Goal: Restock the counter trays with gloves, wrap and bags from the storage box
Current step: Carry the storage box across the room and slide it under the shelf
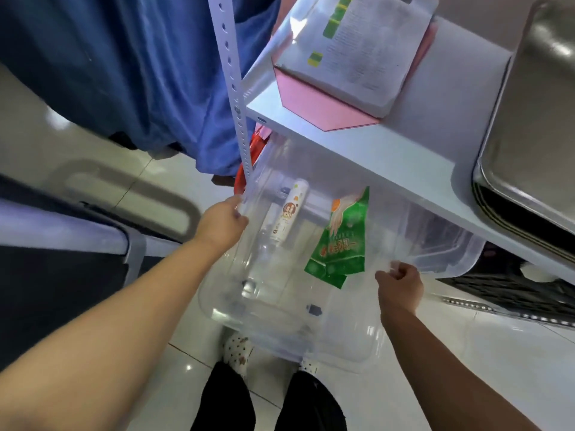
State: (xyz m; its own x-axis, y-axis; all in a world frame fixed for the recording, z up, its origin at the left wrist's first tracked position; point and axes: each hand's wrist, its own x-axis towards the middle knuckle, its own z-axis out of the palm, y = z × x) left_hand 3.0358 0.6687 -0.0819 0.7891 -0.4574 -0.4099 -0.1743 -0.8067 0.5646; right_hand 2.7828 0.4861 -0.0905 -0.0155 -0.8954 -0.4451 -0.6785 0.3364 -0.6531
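A clear plastic storage box (280, 321) hangs tilted in front of me, partly under a white shelf. My left hand (222, 225) grips its left rim and my right hand (401, 284) grips its right rim. Inside lie a green glove packet (337, 244) and a white roll with an orange label (287, 217). The box's far end is hidden beneath the shelf.
The white shelf (389, 150) carries a pink folder with printed papers (348, 57) and a steel tray (529, 126) at the right. A perforated white upright (231, 79) stands beside blue cloth (124, 73). White floor tiles and my feet are below.
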